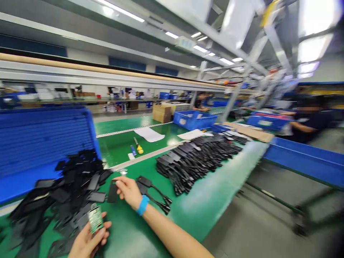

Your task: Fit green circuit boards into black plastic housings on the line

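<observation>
One green bench [188, 211]: stretches away toward two o'clock, twelve being straight ahead of the person.
Blue bin [45, 139]: at ten o'clock from the hands, its wall standing behind the loose parts.
Heap of black parts [77, 179]: at nine to ten o'clock of the right hand, spilling close to both hands; a little clear space kept here would help stop pieces snagging.
Row of cabled pieces [196, 154]: at two o'clock, laid closely side by side; better left undisturbed by the right forearm.
Cabled pair [145, 181]: just beside the right hand at three o'clock.
Right hand [129, 193]: thumb and forefinger pinched together on the black plate's upper edge; a light edge pinch should suit so thin a part.
Left hand [88, 240]: between seven and eight o'clock of the right, fingers closed about the circuit board's lower end.
Black plate [112, 191]: at one o'clock from the board, apart from it, beside the heap.
Circuit board [95, 218]: tilted, component side showing; best gripped by its edges, thumb off the components.
</observation>
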`<action>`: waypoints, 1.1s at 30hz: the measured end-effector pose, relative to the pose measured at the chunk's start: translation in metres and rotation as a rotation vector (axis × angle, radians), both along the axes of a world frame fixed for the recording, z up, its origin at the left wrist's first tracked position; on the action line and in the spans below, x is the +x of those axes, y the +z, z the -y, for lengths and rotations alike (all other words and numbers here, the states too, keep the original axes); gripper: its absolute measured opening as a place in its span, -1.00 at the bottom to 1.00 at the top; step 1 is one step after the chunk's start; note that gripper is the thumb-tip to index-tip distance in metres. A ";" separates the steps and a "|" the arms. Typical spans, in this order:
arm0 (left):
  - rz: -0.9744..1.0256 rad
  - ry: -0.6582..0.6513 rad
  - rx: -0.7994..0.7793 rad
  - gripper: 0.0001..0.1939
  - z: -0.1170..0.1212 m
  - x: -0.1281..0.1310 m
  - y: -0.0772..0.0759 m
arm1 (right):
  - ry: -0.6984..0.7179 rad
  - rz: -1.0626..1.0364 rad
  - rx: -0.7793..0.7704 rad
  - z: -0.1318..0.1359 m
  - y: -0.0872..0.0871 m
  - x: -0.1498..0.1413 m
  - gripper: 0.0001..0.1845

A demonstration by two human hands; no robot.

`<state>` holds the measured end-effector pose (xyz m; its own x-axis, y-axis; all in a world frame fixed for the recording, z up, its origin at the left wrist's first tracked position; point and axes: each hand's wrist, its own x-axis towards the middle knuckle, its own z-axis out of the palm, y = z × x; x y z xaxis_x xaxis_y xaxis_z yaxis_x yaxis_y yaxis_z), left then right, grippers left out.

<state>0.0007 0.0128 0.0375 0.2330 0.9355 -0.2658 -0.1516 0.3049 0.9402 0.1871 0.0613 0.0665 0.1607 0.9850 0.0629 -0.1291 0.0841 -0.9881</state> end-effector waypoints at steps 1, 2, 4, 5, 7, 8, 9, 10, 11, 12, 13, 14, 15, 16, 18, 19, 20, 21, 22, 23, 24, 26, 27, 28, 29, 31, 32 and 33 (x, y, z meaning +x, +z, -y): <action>0.023 -0.020 0.000 -0.24 0.004 0.001 0.001 | 0.021 -0.020 0.015 0.008 -0.003 0.001 -0.50; 0.032 -0.047 0.005 -0.27 0.006 0.002 0.001 | 0.037 -0.034 0.036 0.014 -0.008 0.000 -0.52; 0.033 -0.109 0.023 -0.31 0.008 0.003 -0.001 | 0.102 -0.039 0.022 0.026 -0.019 -0.004 -0.57; 0.035 -0.143 0.032 -0.32 0.008 0.002 -0.002 | 0.130 -0.026 0.013 0.030 -0.024 -0.008 -0.59; 0.045 -0.207 0.025 -0.32 0.009 0.000 -0.004 | 0.176 0.016 -0.004 0.038 -0.032 -0.015 -0.61; 0.051 -0.230 0.013 -0.32 0.010 -0.001 -0.005 | 0.191 0.034 -0.010 0.041 -0.035 -0.018 -0.62; 0.057 -0.247 0.002 -0.32 0.010 -0.001 -0.005 | 0.203 0.047 -0.019 0.044 -0.036 -0.020 -0.62; 0.062 -0.259 -0.003 -0.33 0.011 -0.001 -0.004 | 0.211 0.053 -0.029 0.045 -0.036 -0.022 -0.62; 0.063 -0.268 -0.001 -0.35 0.012 0.000 -0.003 | 0.217 0.055 -0.038 0.047 -0.035 -0.023 -0.62; 0.060 -0.274 0.010 -0.36 0.013 0.001 -0.002 | 0.217 0.055 -0.046 0.048 -0.034 -0.024 -0.62; 0.050 -0.277 0.028 -0.38 0.013 0.002 0.000 | 0.215 0.053 -0.053 0.049 -0.032 -0.024 -0.62; 0.031 -0.278 0.044 -0.40 0.013 0.003 0.000 | 0.211 0.052 -0.059 0.050 -0.031 -0.024 -0.62; 0.006 -0.277 0.054 -0.42 0.013 0.004 0.001 | 0.208 0.049 -0.065 0.050 -0.030 -0.024 -0.61; -0.018 -0.270 0.057 -0.42 0.013 0.005 0.001 | 0.206 0.043 -0.072 0.050 -0.029 -0.023 -0.61; -0.050 -0.256 0.051 -0.43 0.013 0.006 -0.001 | 0.208 0.029 -0.081 0.051 -0.028 -0.022 -0.60; -0.054 -0.254 0.045 -0.42 0.013 0.006 -0.002 | 0.211 0.024 -0.083 0.051 -0.029 -0.022 -0.61; -0.051 -0.255 0.042 -0.42 0.013 0.006 -0.002 | 0.213 0.020 -0.084 0.051 -0.030 -0.022 -0.61; -0.045 -0.259 0.040 -0.43 0.014 0.006 -0.003 | 0.216 0.020 -0.088 0.051 -0.030 -0.022 -0.61; -0.040 -0.265 0.040 -0.43 0.014 0.006 -0.003 | 0.216 0.024 -0.096 0.051 -0.031 -0.022 -0.61; -0.038 -0.271 0.040 -0.45 0.014 0.006 -0.003 | 0.216 0.025 -0.107 0.051 -0.032 -0.022 -0.61; -0.039 -0.275 0.042 -0.47 0.015 0.006 -0.003 | 0.213 0.019 -0.117 0.051 -0.033 -0.022 -0.60; -0.054 -0.280 0.058 -0.51 0.015 0.006 -0.002 | 0.215 -0.009 -0.135 0.051 -0.034 -0.022 -0.56; -0.061 -0.282 0.069 -0.52 0.016 0.006 -0.001 | 0.233 -0.023 -0.147 0.051 -0.035 -0.022 -0.55; -0.064 -0.283 0.083 -0.52 0.016 0.006 -0.001 | 0.270 -0.033 -0.161 0.051 -0.035 -0.022 -0.54; -0.069 -0.284 0.098 -0.51 0.017 0.006 -0.001 | 0.319 -0.035 -0.175 0.051 -0.035 -0.021 -0.54; -0.090 -0.280 0.123 -0.48 0.018 0.006 0.000 | 0.394 -0.010 -0.196 0.050 -0.036 -0.021 -0.53; -0.107 -0.273 0.131 -0.46 0.019 0.007 0.000 | 0.402 0.008 -0.196 0.049 -0.036 -0.022 -0.53; -0.129 -0.265 0.134 -0.45 0.019 0.007 0.000 | 0.393 0.028 -0.194 0.049 -0.036 -0.023 -0.53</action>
